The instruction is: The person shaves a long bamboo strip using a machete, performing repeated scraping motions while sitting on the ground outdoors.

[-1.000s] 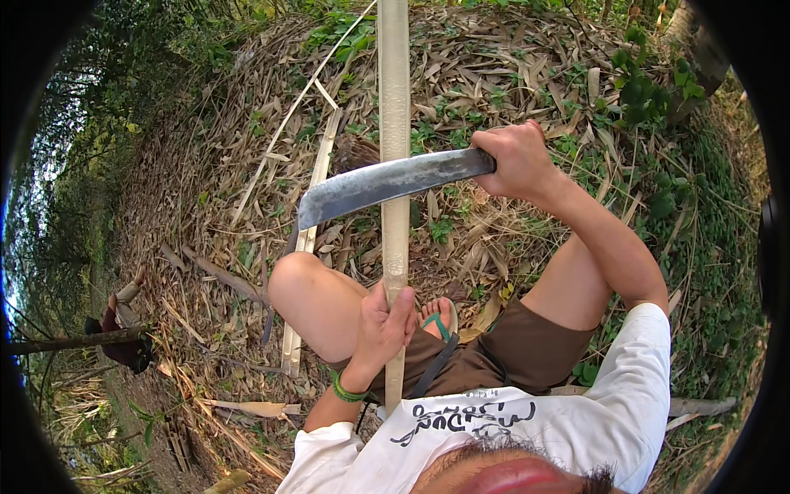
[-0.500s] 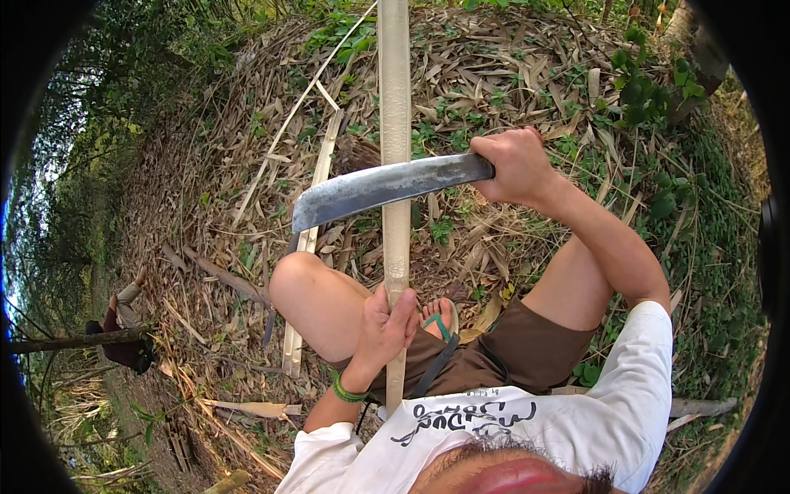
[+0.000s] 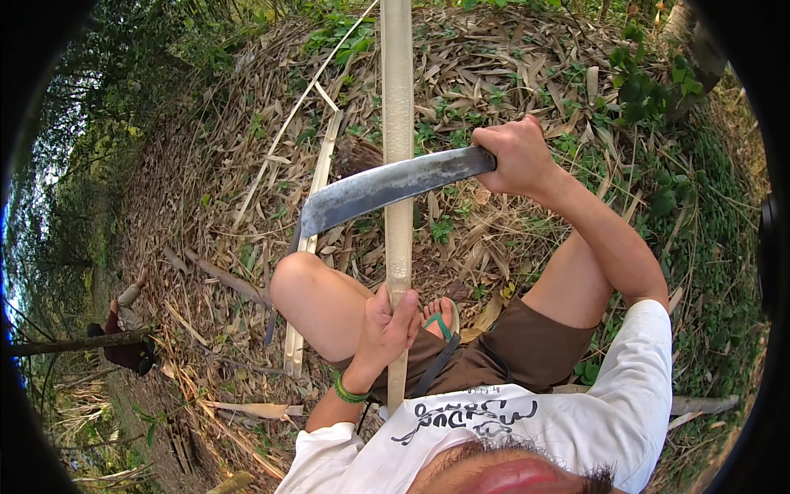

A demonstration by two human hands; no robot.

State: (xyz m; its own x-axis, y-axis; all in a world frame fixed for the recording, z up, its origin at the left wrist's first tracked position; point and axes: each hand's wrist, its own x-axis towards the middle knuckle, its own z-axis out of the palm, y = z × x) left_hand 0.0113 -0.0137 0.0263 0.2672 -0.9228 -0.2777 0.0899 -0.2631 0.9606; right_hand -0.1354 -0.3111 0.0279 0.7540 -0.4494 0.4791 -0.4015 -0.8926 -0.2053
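Note:
My left hand [image 3: 388, 326] is wrapped round the near part of a long pale bamboo strip [image 3: 398, 115], which runs from my lap up past the far edge of the view. In my right hand [image 3: 520, 161] is the handle of a machete [image 3: 395, 183], most of it hidden by my fingers. The broad, slightly curved blade lies across the strip and points left, its squared tip above my left knee. Whether the edge touches the strip's surface I cannot tell.
Split bamboo pieces [image 3: 326, 148] lie on the leaf litter left of the strip. A dark branch [image 3: 226, 278] rests beyond my left knee. Another person [image 3: 127, 333] is far off at the left, near a thin trunk [image 3: 74, 342]. Green undergrowth [image 3: 699, 272] grows at the right.
The machete and my right hand have shifted slightly up, and the blade's tip has moved a little right and down. My left hand keeps its grip on the strip.

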